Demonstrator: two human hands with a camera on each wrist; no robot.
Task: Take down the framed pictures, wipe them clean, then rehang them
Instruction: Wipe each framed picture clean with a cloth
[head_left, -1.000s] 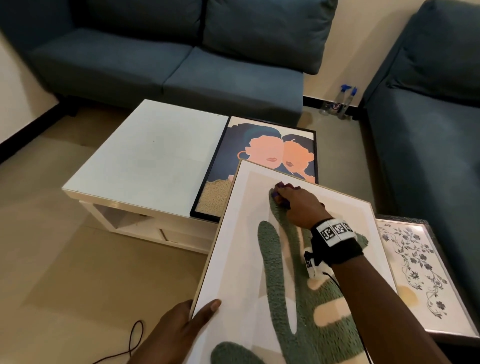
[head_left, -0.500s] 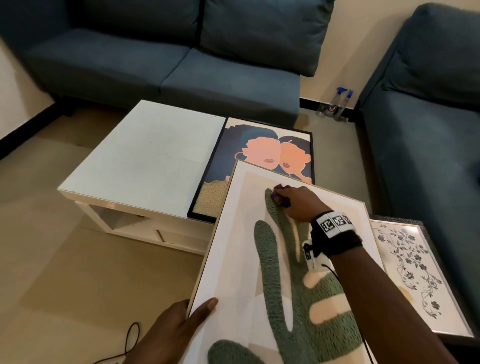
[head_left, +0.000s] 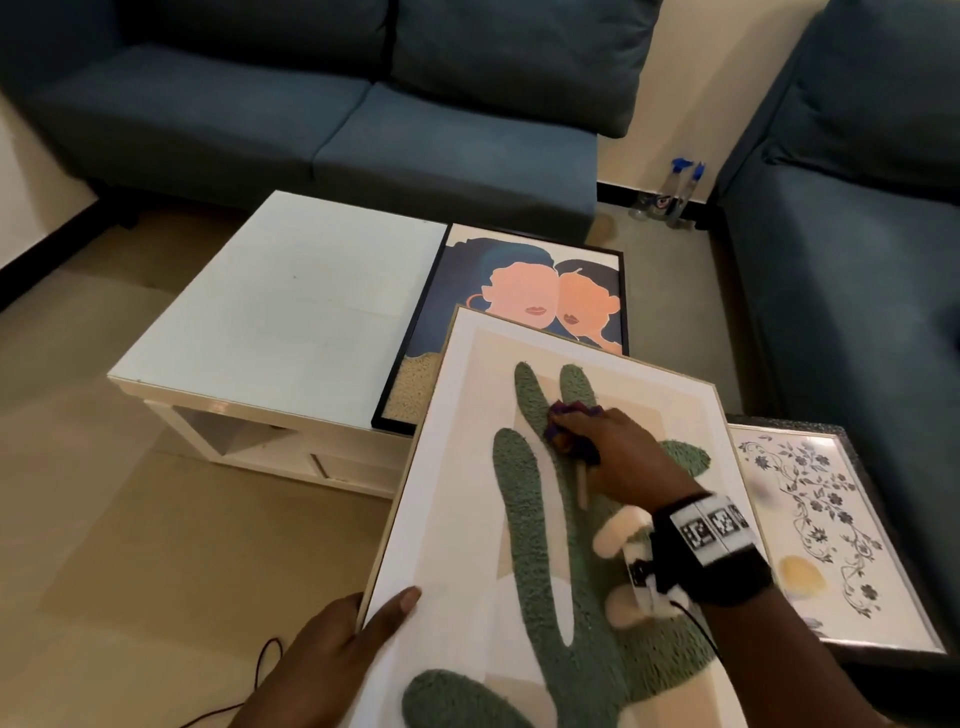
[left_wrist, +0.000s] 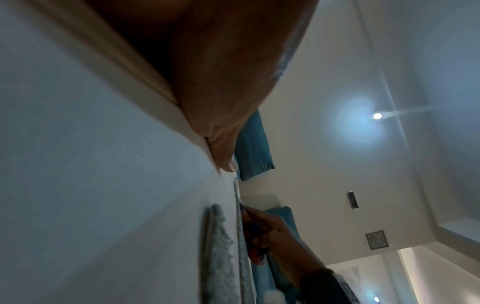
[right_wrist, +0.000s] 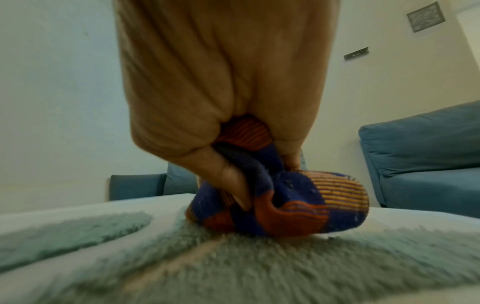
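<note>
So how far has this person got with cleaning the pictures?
Done: three pictures are down. The portrait picture lies on the white table, and the floral picture lies flat to the right.

In hand: the left hand holds the cactus picture by its edge while the right hand presses a bunched cloth onto it.

Left: finishing the wiping and all rehanging. Whether the other two are wiped, I cannot tell.

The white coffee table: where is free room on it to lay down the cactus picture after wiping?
The white coffee table is bare on its left part, from its left edge to the black-framed portrait. Its right part is crowded: the portrait lies there and the cactus picture overlaps it.
</note>
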